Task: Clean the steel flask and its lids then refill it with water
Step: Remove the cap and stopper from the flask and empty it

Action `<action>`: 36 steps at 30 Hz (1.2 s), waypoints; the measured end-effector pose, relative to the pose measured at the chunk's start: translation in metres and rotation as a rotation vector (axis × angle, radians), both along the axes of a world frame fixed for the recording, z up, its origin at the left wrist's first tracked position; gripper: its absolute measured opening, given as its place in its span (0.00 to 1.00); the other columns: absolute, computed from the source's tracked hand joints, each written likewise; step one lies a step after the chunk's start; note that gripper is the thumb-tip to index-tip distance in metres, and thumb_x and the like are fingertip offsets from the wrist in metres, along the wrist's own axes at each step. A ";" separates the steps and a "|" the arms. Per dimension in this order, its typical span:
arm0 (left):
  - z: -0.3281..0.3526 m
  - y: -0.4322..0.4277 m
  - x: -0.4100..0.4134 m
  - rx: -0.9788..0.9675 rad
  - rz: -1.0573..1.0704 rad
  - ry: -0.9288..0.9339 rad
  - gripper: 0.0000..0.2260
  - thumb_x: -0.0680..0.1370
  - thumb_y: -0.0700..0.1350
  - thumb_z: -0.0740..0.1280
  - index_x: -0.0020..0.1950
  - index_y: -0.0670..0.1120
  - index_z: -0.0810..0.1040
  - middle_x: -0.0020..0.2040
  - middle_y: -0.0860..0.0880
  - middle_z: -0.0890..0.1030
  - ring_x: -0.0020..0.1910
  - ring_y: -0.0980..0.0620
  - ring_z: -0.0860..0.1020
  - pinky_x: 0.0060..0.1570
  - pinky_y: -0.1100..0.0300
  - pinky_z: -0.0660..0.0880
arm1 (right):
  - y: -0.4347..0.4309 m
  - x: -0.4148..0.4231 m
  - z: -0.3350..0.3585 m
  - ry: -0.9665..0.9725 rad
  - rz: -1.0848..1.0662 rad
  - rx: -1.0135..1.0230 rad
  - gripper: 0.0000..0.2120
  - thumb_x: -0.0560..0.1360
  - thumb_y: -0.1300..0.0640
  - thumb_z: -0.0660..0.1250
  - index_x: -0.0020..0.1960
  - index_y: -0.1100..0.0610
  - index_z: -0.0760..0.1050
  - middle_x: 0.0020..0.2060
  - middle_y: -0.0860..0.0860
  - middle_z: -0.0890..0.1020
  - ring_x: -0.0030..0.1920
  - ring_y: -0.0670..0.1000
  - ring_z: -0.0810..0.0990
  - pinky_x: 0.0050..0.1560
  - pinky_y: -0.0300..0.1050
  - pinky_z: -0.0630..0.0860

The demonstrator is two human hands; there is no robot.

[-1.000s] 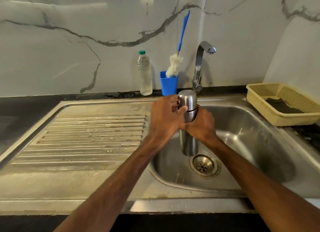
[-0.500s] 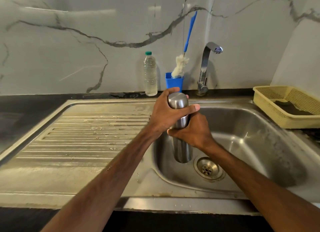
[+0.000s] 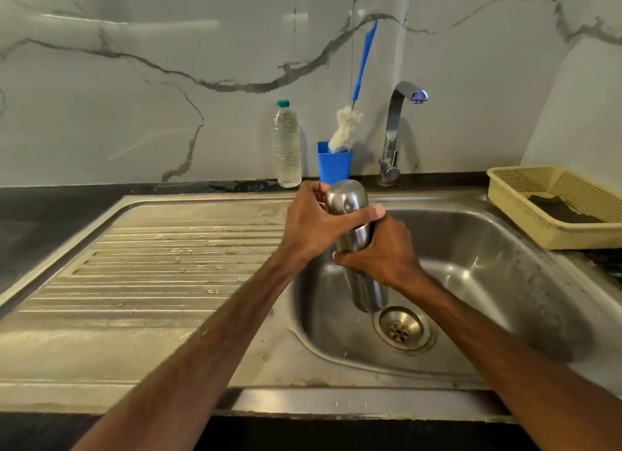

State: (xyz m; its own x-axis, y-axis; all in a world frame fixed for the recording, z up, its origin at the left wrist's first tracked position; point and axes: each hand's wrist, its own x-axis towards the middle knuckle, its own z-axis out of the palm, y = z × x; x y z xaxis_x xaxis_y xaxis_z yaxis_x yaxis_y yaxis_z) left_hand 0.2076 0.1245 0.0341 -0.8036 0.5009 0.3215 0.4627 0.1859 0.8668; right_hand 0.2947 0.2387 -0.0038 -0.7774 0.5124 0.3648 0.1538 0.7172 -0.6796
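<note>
Both hands clamp the steel flask [image 3: 365, 282] upright over the sink [image 3: 505, 282] basin: left hand [image 3: 313, 225] wraps its cap [image 3: 346, 198], right hand [image 3: 380, 252] grips the body.

The flask [image 3: 346, 196] is brushed steel, smooth and satin. The sink [image 3: 488, 248] is stainless steel too, duller and water-stained; its ribbed drainboard [image 3: 168, 265] at nine o'clock looks streaked and grimy. At twelve o'clock the tap [image 3: 392, 127] is polished chrome, the bottle [image 3: 287, 144] clear crinkled plastic, the cup [image 3: 333, 166] glossy blue plastic, the brush [image 3: 345, 126] fluffy white fibre. At two o'clock sits a matt yellow plastic mesh basket [image 3: 538, 228] holding a dark cloth [image 3: 562, 210]. The wall [image 3: 168, 114] is glossy veined marble, the bench [image 3: 33, 222] dark stone.
</note>
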 end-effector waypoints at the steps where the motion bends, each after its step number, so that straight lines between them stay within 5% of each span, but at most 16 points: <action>1: 0.000 0.000 -0.001 0.011 -0.035 -0.011 0.37 0.59 0.65 0.83 0.60 0.52 0.72 0.53 0.56 0.79 0.50 0.59 0.80 0.48 0.64 0.79 | -0.002 0.000 0.001 0.002 0.018 -0.002 0.28 0.59 0.49 0.84 0.55 0.51 0.77 0.43 0.44 0.82 0.42 0.44 0.82 0.44 0.37 0.78; 5: 0.008 -0.006 -0.009 0.068 -0.336 -0.081 0.33 0.68 0.49 0.82 0.70 0.52 0.74 0.65 0.53 0.79 0.62 0.55 0.80 0.63 0.58 0.78 | 0.002 0.000 0.001 0.022 0.025 -0.048 0.26 0.58 0.47 0.85 0.50 0.47 0.77 0.38 0.37 0.79 0.39 0.36 0.79 0.40 0.31 0.72; 8: 0.013 -0.012 -0.018 0.081 -0.399 -0.071 0.30 0.72 0.35 0.78 0.72 0.44 0.75 0.63 0.49 0.82 0.61 0.55 0.81 0.64 0.59 0.77 | 0.011 0.002 0.000 0.038 0.011 -0.098 0.25 0.58 0.47 0.85 0.49 0.44 0.76 0.38 0.38 0.81 0.41 0.37 0.81 0.40 0.32 0.74; 13: 0.005 -0.011 -0.026 0.017 -0.271 -0.007 0.37 0.62 0.54 0.86 0.68 0.50 0.75 0.59 0.52 0.81 0.54 0.54 0.82 0.51 0.61 0.81 | 0.012 0.002 -0.001 0.015 0.007 -0.083 0.27 0.58 0.48 0.85 0.52 0.47 0.76 0.41 0.42 0.80 0.41 0.42 0.80 0.41 0.35 0.75; 19: 0.009 -0.017 -0.033 0.032 -0.406 -0.054 0.28 0.72 0.38 0.80 0.70 0.45 0.77 0.60 0.49 0.84 0.59 0.54 0.82 0.62 0.59 0.78 | 0.007 -0.001 -0.001 0.027 0.031 -0.103 0.24 0.58 0.48 0.85 0.46 0.42 0.74 0.37 0.37 0.79 0.40 0.36 0.80 0.38 0.31 0.73; 23: 0.010 -0.015 -0.030 0.057 -0.335 0.020 0.25 0.69 0.47 0.82 0.65 0.48 0.82 0.55 0.49 0.86 0.54 0.49 0.83 0.59 0.54 0.80 | 0.005 0.000 -0.001 0.017 0.038 -0.098 0.22 0.58 0.48 0.85 0.44 0.42 0.75 0.37 0.39 0.81 0.40 0.38 0.80 0.40 0.34 0.74; 27: 0.014 -0.016 -0.025 0.139 -0.246 0.021 0.21 0.69 0.52 0.82 0.59 0.50 0.84 0.50 0.50 0.86 0.45 0.53 0.81 0.50 0.61 0.78 | 0.003 0.000 -0.005 -0.012 0.028 -0.085 0.21 0.57 0.46 0.85 0.45 0.46 0.78 0.38 0.43 0.83 0.40 0.40 0.82 0.41 0.38 0.77; 32: 0.025 -0.028 -0.037 0.234 -0.170 -0.036 0.20 0.70 0.51 0.81 0.60 0.48 0.84 0.51 0.48 0.86 0.54 0.46 0.84 0.58 0.50 0.82 | 0.001 -0.003 -0.005 -0.038 0.017 -0.113 0.21 0.58 0.47 0.85 0.44 0.46 0.78 0.36 0.40 0.81 0.38 0.38 0.80 0.37 0.34 0.72; 36: 0.028 -0.050 -0.063 0.152 -0.087 -0.057 0.19 0.70 0.49 0.81 0.59 0.47 0.84 0.50 0.48 0.87 0.54 0.48 0.84 0.55 0.55 0.81 | -0.007 -0.005 -0.002 -0.056 0.036 -0.100 0.22 0.58 0.48 0.85 0.44 0.45 0.76 0.35 0.39 0.79 0.38 0.37 0.79 0.36 0.33 0.71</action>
